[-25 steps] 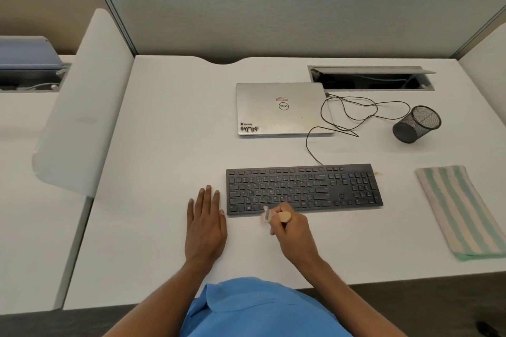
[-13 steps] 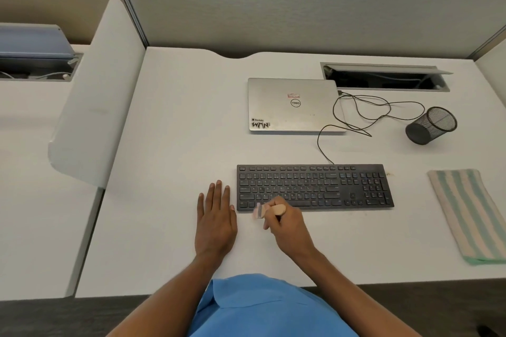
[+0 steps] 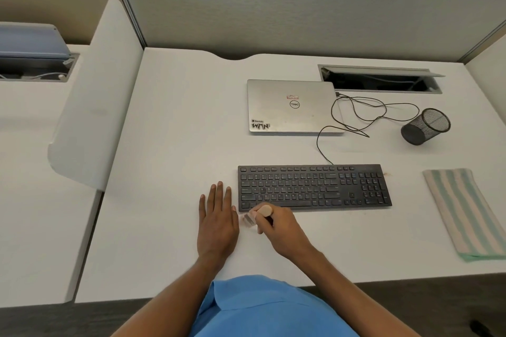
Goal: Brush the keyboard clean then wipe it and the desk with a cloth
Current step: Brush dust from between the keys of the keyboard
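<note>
A black keyboard [image 3: 315, 186] lies flat on the white desk [image 3: 175, 145]. My right hand [image 3: 282, 230] grips a small wooden-handled brush [image 3: 260, 214], whose blurred bristles sit on the desk just off the keyboard's front left corner. My left hand [image 3: 217, 216] rests flat on the desk, fingers straight, right beside the keyboard's left end. A green-and-cream striped cloth [image 3: 465, 210] lies folded near the desk's right edge, apart from both hands.
A closed silver laptop [image 3: 291, 107] sits behind the keyboard, with a black cable [image 3: 356, 117] looping to its right. A black mesh cup [image 3: 425, 130] lies tipped on its side at the right. An open cable hatch [image 3: 380, 79] is at the back. Grey partitions border the desk.
My right hand has swept the brush leftward along the keyboard's front edge to its left corner. My left hand has stayed flat on the desk. The camera view shifted slightly.
</note>
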Demonstrator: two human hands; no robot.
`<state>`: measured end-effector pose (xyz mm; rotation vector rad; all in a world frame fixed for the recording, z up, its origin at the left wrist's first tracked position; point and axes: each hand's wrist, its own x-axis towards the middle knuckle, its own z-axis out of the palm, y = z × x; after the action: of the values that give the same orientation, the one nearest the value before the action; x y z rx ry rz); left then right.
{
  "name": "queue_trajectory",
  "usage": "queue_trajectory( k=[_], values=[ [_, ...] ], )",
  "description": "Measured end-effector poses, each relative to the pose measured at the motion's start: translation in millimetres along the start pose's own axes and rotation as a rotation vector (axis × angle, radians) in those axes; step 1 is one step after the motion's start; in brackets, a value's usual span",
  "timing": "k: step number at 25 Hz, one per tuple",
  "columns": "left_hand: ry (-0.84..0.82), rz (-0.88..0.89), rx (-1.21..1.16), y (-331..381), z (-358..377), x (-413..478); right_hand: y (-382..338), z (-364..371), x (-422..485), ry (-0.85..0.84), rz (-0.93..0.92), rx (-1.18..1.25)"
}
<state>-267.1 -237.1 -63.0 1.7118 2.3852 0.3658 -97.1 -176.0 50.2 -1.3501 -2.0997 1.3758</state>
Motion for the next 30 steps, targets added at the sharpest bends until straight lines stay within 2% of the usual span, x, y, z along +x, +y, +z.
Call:
queue_trajectory(
  k=[3,6,10,12,16,24,30],
  values=[
    [0.005,0.002,-0.026,2,-1,0,-3,-1,0,0.065,0.006,-0.008],
    [-0.002,0.005,-0.027,2,-2,0,-7,2,-1,-0.053,0.044,-0.070],
    [-0.012,0.006,-0.038,0,-2,0,-8,1,-4,-0.012,0.064,-0.032],
    [-0.017,0.008,-0.046,-1,-1,0,-7,0,-6,-0.044,0.081,-0.035],
    [-0.026,0.007,-0.072,-1,-3,1,2,-11,-6,0.170,0.191,0.071],
    [-0.006,0.003,-0.063,-1,-1,2,20,-45,-12,0.185,0.198,0.115],
    [0.020,-0.007,-0.062,0,-2,2,46,-87,-22,0.266,0.225,0.112]
  ],
)
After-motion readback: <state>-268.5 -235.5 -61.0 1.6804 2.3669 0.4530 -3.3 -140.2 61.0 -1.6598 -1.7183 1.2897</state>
